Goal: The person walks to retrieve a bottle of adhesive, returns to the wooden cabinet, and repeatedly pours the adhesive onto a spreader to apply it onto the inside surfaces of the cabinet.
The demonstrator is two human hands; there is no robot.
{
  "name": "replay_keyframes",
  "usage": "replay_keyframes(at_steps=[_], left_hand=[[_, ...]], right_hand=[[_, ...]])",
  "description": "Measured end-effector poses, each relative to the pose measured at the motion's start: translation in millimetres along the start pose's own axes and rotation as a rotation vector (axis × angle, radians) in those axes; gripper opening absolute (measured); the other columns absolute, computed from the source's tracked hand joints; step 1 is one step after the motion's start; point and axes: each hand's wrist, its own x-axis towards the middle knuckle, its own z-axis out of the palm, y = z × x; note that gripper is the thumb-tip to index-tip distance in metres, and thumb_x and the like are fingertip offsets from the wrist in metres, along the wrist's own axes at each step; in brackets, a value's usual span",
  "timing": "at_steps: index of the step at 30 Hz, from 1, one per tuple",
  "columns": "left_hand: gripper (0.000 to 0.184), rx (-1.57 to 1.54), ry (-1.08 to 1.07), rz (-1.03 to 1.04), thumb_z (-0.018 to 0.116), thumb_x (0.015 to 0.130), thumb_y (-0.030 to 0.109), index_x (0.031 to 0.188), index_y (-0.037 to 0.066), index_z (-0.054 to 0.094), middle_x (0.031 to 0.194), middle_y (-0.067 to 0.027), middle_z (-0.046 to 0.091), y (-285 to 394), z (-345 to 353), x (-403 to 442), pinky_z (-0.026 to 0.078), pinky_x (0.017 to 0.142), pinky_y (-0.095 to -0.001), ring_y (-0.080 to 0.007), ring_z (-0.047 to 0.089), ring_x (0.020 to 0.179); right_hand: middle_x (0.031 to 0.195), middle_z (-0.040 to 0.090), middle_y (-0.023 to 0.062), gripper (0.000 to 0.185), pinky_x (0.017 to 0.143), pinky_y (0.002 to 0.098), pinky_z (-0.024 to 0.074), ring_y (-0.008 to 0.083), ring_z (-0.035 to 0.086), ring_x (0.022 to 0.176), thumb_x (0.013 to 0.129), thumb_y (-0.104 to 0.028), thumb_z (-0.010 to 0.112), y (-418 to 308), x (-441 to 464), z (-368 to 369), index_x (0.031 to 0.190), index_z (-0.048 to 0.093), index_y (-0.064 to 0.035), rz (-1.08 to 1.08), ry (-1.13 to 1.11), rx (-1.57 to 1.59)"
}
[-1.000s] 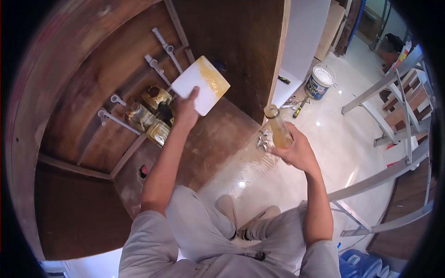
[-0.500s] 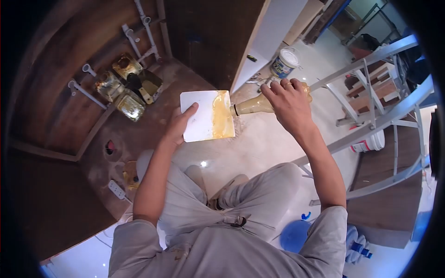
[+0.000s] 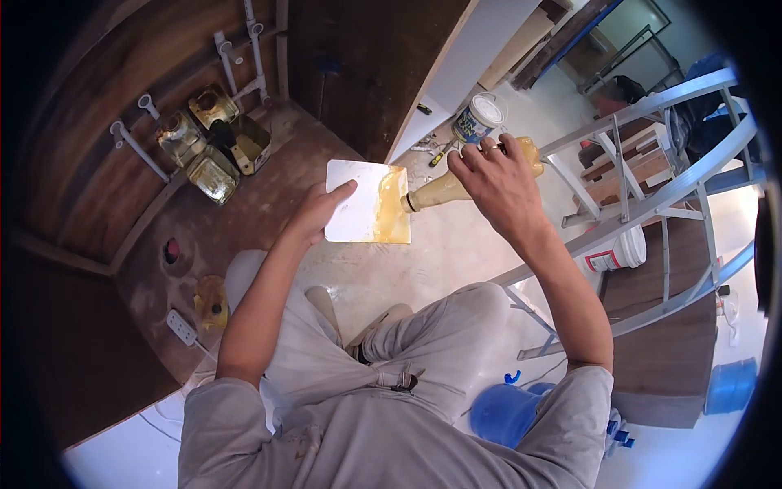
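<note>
My left hand (image 3: 316, 213) grips a white rectangular board (image 3: 352, 218) at its left edge, thumb on top. A band of yellow, glue-like liquid (image 3: 393, 213) coats the board's right side. In my right hand (image 3: 498, 178) is a clear plastic bottle (image 3: 442, 192) with yellowish contents, tilted so its dark-ringed neck points down and left. The mouth is at the board's right edge, over the yellow band; I cannot tell whether it touches. My right fingers wrap over the bottle's body.
Cut-open containers (image 3: 213, 179) with yellow residue and a brush (image 3: 242, 159) stand at left, near white pipes (image 3: 145, 145). A paint bucket (image 3: 481, 118) stands ahead. An aluminium ladder (image 3: 652, 220) occupies the right. A power strip (image 3: 181, 327) and blue water jug (image 3: 501, 411) are nearby.
The bottle is tilted slightly more steeply, its neck lower along the board's edge. The yellow band looks smoother in its lower part. The whole view has shifted slightly.
</note>
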Motion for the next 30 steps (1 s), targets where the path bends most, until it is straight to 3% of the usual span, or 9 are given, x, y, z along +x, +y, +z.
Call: replay_keyframes(at_steps=[7, 30], left_hand=[[0.035, -0.031, -0.086, -0.002, 0.058, 0.089, 0.019, 0.113, -0.006, 0.053, 0.102, -0.0143, 0.063, -0.2, -2.0, 0.8, 0.055, 0.073, -0.0319, -0.0200, 0.065, 0.086], [0.032, 0.024, -0.073, 0.043, 0.056, 0.090, 0.015, 0.112, -0.008, 0.054, 0.101, -0.0140, 0.064, -0.5, -8.6, -2.3, 0.054, 0.072, -0.0302, -0.0188, 0.065, 0.085]], right_hand=[[0.085, 0.052, 0.0010, 0.020, 0.088, 0.0353, 0.0382, 0.0172, 0.052, 0.091, 0.075, -0.014, 0.057, 2.2, 10.3, -12.6, 0.095, 0.057, -0.0117, -0.058, 0.041, -0.099], [0.086, 0.052, 0.0008, 0.018, 0.089, 0.0337, 0.0372, 0.0166, 0.052, 0.093, 0.075, -0.017, 0.059, 1.7, 33.7, -37.1, 0.093, 0.059, -0.0135, -0.144, 0.034, -0.224]])
